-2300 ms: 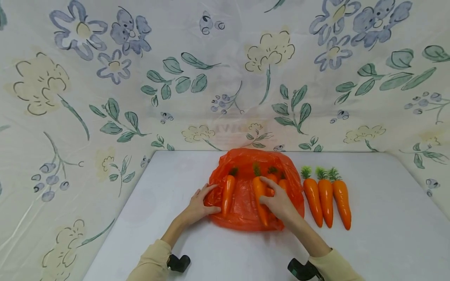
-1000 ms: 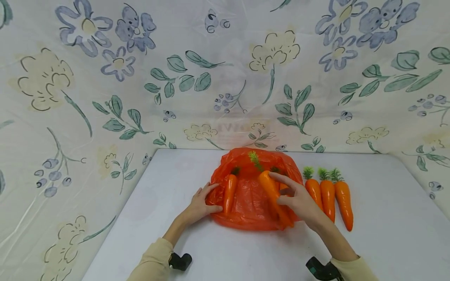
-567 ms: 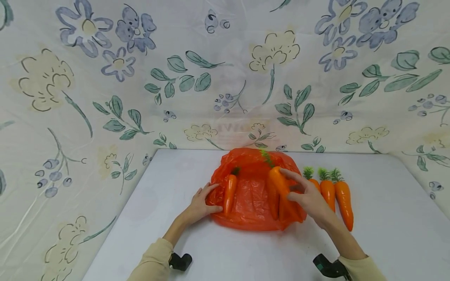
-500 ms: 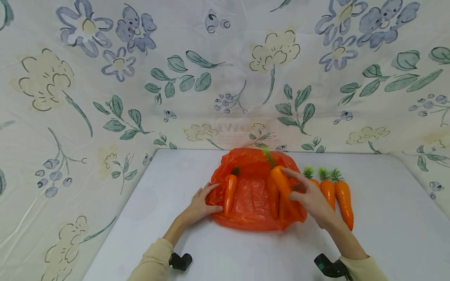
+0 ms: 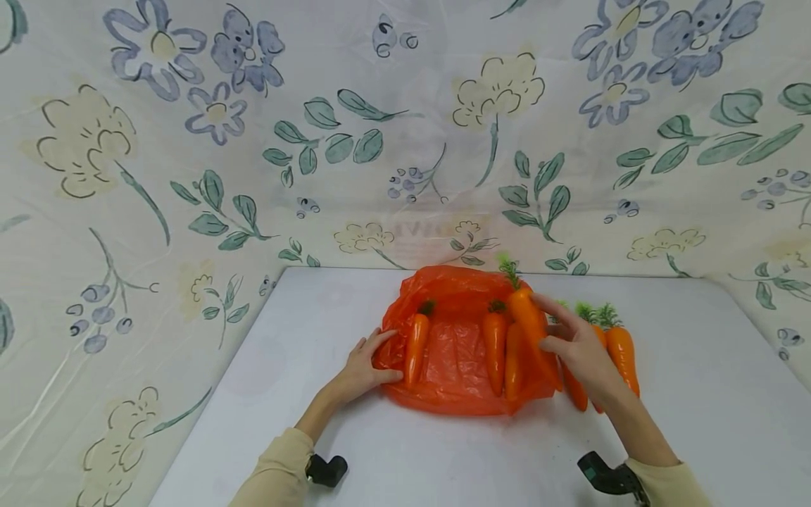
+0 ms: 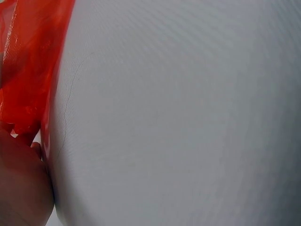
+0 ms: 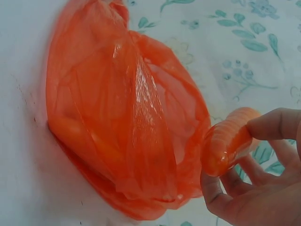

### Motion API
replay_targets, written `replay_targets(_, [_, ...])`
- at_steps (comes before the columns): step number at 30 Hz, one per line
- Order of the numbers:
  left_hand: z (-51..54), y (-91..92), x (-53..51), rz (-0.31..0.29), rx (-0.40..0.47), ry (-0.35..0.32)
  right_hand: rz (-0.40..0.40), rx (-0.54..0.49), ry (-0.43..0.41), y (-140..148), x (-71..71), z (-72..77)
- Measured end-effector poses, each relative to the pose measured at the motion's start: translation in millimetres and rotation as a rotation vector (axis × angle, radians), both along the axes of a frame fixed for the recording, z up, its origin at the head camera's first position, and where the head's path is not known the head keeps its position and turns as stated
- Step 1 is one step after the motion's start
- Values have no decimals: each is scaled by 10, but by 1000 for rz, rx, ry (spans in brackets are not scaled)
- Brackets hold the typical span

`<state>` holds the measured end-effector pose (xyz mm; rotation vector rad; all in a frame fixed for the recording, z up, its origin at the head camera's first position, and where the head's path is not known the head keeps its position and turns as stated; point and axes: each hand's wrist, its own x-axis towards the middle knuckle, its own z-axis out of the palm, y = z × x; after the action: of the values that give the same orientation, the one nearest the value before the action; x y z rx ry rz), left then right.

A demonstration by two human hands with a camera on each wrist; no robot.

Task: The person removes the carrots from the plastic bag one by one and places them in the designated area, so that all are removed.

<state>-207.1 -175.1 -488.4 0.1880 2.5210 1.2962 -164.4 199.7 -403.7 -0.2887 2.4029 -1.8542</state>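
An orange-red plastic bag lies on the white table with its mouth towards me. My left hand holds its left edge, thumb and fingers spread apart. In the left wrist view the bag runs down to the fingers. My right hand pinches a carrot between thumb and fingers at the bag's right rim, green top up and tilted. In the right wrist view this carrot is beside the bag. Inside the bag lie a carrot at left and two at right.
Carrots with green tops lie on the table right of the bag, partly hidden behind my right hand; one carrot shows best. A floral sheet hangs behind the table.
My right hand has lifted the carrot from among those in the bag and carried it rightwards to the bag's right rim. The left hand has stayed at the left edge.
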Motion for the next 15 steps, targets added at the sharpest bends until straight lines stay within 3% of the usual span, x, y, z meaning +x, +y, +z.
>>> replay_targets(15, [-7, -5, 0, 5, -4, -8, -82, 64, -14, 279, 13, -45])
